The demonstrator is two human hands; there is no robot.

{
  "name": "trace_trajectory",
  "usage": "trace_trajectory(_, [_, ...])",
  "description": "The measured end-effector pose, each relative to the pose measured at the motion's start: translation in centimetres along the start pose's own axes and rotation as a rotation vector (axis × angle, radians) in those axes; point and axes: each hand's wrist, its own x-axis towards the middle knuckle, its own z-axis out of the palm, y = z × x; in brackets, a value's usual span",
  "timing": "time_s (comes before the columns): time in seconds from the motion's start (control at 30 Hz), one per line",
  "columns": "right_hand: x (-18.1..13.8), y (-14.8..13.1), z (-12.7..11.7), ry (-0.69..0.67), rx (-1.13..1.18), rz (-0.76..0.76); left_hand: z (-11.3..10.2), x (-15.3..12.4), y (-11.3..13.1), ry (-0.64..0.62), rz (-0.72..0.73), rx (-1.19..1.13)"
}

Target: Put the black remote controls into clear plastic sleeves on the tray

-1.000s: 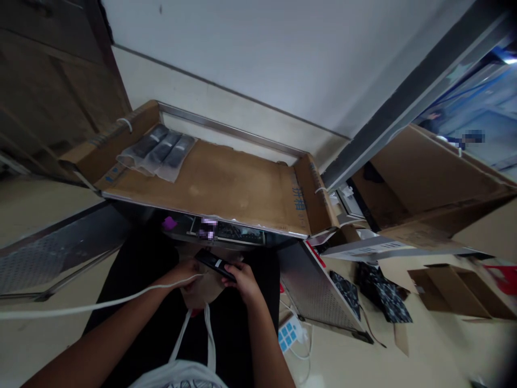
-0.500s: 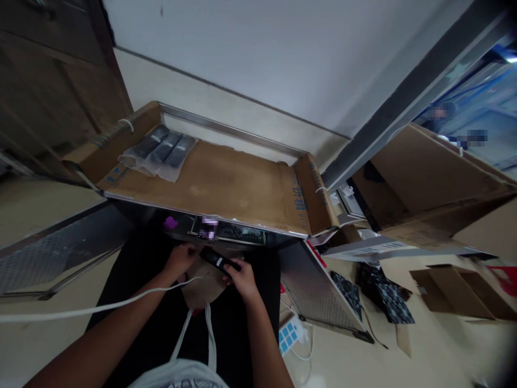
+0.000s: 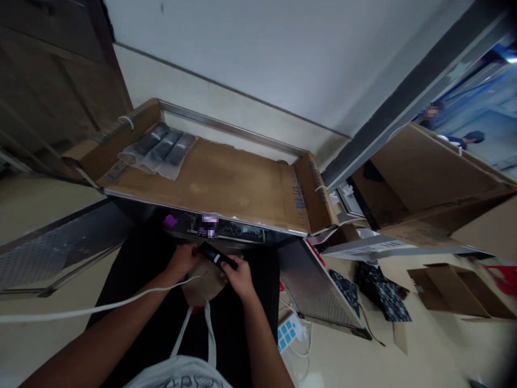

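In the head view, my right hand (image 3: 239, 277) is closed around the near end of a slim black bar-shaped object (image 3: 213, 254) with a small white label. Its far end points up and left, towards my left hand (image 3: 184, 258). The left fingers are curled together right beside that end; whether they grip it or something small is hidden. A white cable (image 3: 133, 299) passes over my left wrist and ends in view beneath the black object. Beyond my hands, several similar dark pieces in clear bags (image 3: 161, 149) lie at the left of the cardboard-lined tabletop (image 3: 234, 180).
A drawer or shelf (image 3: 238, 231) with dark items and a purple object (image 3: 170, 221) sits under the tabletop. Perforated metal doors (image 3: 319, 285) flank my legs. On the right are cardboard boxes (image 3: 460, 291), patterned black bags (image 3: 382, 293) and a power strip (image 3: 287, 333). People stand far right.
The black object has shifted slightly up and left with my right hand. Its far end is now closer to my left fingers, which have moved little.
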Motion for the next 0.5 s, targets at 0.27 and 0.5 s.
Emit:
trace_trajectory(0.27, [-0.37, -0.19, -0.38, 0.034, -0.171, -0.077, 0.01, 0.28, -0.15, -0.03, -0.107, -0.18])
trace_trajectory(0.5, [-0.87, -0.82, -0.38, 0.067, -0.24, -0.194, 0.58, 0.49, -0.57, 0.007, -0.132, -0.236])
